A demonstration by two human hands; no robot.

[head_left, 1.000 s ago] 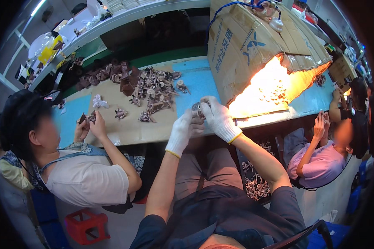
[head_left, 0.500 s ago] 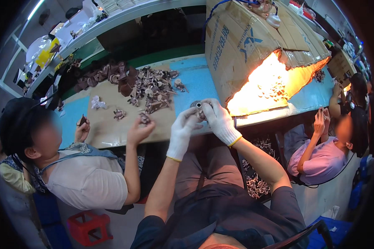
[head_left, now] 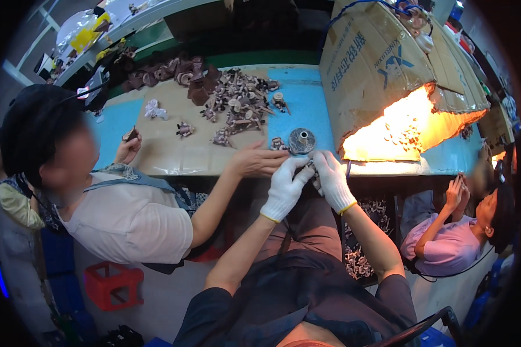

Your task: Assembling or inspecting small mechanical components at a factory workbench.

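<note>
My left hand (head_left: 286, 188) and my right hand (head_left: 330, 176), both in white knit gloves with yellow cuffs, meet at the table's front edge. Their fingers are closed around a small brown-grey piece (head_left: 312, 170), mostly hidden by the gloves. Just beyond them a round grey disc (head_left: 302, 148) with a pale ring at its centre rests on the blue table surface. A small brown figure (head_left: 278, 144) sits left of the disc, with a co-worker's bare hand (head_left: 257, 162) stretched out flat below it, near my left glove.
A heap of small brown figures (head_left: 237, 104) lies at the far left, with darker brown pieces (head_left: 185, 72) behind. Right of the disc stands a big cardboard box (head_left: 359, 75), torn open and brightly lit inside. A bin of small parts (head_left: 362, 248) sits below the table, right of my legs.
My hands have drawn back from the disc toward me, leaving it uncovered. The co-worker's hand has reached right, and the figure it carried now appears beside the disc. The whole view has shifted.
</note>
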